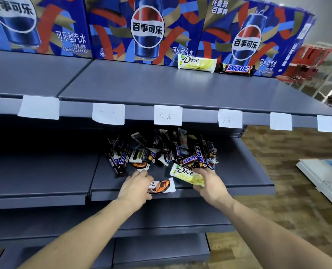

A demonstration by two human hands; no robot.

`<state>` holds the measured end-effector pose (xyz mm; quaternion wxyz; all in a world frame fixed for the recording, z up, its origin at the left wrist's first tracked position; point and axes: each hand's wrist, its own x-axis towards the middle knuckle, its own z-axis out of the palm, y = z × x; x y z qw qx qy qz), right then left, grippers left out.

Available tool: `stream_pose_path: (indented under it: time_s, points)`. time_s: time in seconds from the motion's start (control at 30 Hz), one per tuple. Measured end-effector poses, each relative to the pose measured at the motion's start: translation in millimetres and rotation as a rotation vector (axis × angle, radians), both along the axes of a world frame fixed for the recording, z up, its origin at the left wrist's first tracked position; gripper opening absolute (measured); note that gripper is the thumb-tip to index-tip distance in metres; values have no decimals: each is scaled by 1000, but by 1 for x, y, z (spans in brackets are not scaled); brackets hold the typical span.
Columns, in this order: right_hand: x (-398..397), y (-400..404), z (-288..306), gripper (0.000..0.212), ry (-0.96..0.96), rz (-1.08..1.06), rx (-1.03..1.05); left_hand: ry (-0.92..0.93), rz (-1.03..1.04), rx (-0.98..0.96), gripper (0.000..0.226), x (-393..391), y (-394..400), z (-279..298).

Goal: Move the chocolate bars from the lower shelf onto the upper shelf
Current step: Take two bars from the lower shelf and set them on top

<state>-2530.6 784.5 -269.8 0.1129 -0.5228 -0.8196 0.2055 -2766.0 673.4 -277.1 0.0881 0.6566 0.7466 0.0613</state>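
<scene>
Two bare forearms reach up from the bottom of the frame toward a grey metal store rack. On the lower shelf (238,171), in the centre of the frame, lies a loose pile of chocolate bars (161,150), mostly dark Snickers and Dove wrappers heaped across one another. The left hand (135,186), just below and left of the pile, has its fingers curled around one end of an orange-and-white Dove bar (162,186) that lies near the shelf's front edge. The right hand (209,183), just right of centre, grips a pale yellow Dove bar (186,174) at the pile's front edge, thumb over the wrapper. On the upper shelf (141,84), toward the upper right of the frame, a second yellow Dove bar (197,63) and a Snickers bar (237,69) lie side by side, ends nearly touching, against a row of blue Pepsi cartons (147,28) that runs across the top. White paper price tags (168,115) hang along the upper shelf's front edge. At the right edge, wood-patterned floor (277,152) shows.
</scene>
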Motion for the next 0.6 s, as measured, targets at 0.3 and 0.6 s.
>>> stream_pose_path:
  time_s: [0.3, 0.6]
  points:
    - [7, -37, 17, 54, 12, 45, 149, -42, -146, 144, 54, 9, -29, 19]
    - [38, -49, 68, 52, -21, 162, 420, 13, -211, 326, 39, 32, -53, 54]
